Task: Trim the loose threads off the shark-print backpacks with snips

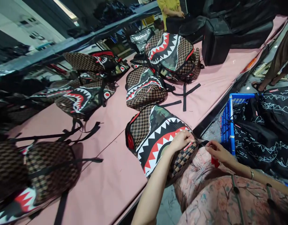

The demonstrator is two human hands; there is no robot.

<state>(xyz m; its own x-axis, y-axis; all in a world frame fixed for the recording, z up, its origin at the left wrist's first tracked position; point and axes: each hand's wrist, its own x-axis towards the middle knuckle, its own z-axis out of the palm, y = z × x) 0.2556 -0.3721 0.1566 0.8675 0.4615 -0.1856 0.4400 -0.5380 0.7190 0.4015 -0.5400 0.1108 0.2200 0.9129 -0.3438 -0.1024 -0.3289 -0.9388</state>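
Observation:
A checkered backpack (141, 128) with a printed shark mouth and camouflage patch lies at the near edge of the pink table, close to my body. My left hand (182, 140) rests on its near end, fingers curled onto the fabric beside a small red label. To the right, my right hand (215, 151) pinches a short black strap (202, 142) that comes off the backpack's edge. Below that hand hangs a small red item (214, 162), mostly covered, whose kind I cannot make out.
More shark-mouth backpacks (146, 89) lie on the pink table (115, 168) ahead and to the left, with loose straps. A blue crate (231, 125) of black patterned bags stands at right. Black bags (215, 43) sit at the back, near a person in yellow (170, 11).

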